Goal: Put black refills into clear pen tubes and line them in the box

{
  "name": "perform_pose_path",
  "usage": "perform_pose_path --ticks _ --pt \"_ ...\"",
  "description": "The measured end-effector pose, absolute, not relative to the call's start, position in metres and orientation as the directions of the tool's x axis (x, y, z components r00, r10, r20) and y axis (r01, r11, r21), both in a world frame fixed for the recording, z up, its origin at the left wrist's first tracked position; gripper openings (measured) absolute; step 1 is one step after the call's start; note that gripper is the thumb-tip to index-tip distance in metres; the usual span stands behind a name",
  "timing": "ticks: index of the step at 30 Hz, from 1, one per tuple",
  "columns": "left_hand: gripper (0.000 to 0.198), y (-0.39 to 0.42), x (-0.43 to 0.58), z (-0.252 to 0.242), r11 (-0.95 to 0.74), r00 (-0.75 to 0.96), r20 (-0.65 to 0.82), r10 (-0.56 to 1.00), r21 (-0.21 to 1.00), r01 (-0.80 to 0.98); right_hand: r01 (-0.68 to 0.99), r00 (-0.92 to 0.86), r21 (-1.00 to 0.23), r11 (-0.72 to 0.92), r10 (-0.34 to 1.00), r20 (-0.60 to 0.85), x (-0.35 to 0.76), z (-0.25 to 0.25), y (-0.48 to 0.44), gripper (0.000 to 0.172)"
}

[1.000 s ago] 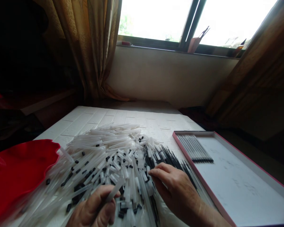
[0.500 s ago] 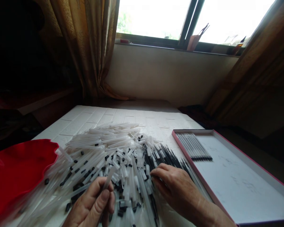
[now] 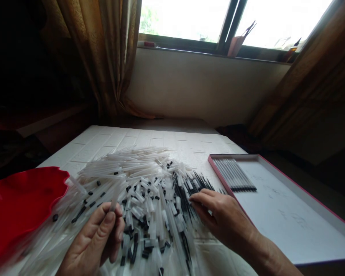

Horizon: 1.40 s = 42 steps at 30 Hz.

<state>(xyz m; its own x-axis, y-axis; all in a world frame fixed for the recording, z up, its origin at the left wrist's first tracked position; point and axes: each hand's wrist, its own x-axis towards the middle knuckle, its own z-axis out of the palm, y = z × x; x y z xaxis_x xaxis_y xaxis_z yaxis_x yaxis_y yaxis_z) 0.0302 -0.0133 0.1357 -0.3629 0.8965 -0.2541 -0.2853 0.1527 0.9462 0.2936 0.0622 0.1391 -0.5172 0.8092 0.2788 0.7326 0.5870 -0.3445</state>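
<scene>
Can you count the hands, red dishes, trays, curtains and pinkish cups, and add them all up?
Hands: 2, left hand and right hand
Red dish: 1
Tray: 1
Curtains: 2, left curtain and right curtain
Pinkish cup: 1
Total: 7

Left hand (image 3: 95, 234) curled, fingers bent

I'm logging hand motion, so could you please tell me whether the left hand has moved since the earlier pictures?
Yes: the left hand, pinching a translucent tube, has moved leftward, closer to the red wavy-rimmed bowl.
</scene>
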Motion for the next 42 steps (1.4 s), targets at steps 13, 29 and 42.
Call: perform_pose_path --ticks 13,29,42 --pt "0.053 -0.013 0.027 0.129 0.140 -0.308 -0.195 0.931 0.971 -0.193 0.447 -0.832 -0.131 0.885 0.465 0.303 0.243 0.101 0.034 0.010" --pt "0.058 -0.014 0.028 0.127 0.144 -0.316 -0.178 0.932 0.981 -0.128 0.384 -0.745 -0.116 0.916 0.382 0.546 0.244 0.117 0.030 0.017" --pt "0.056 -0.013 0.023 0.124 0.086 -0.269 -0.120 0.956 0.987 -0.135 0.341 -0.901 -0.120 0.932 0.360 0.241 0.247 0.108 0.045 0.026"
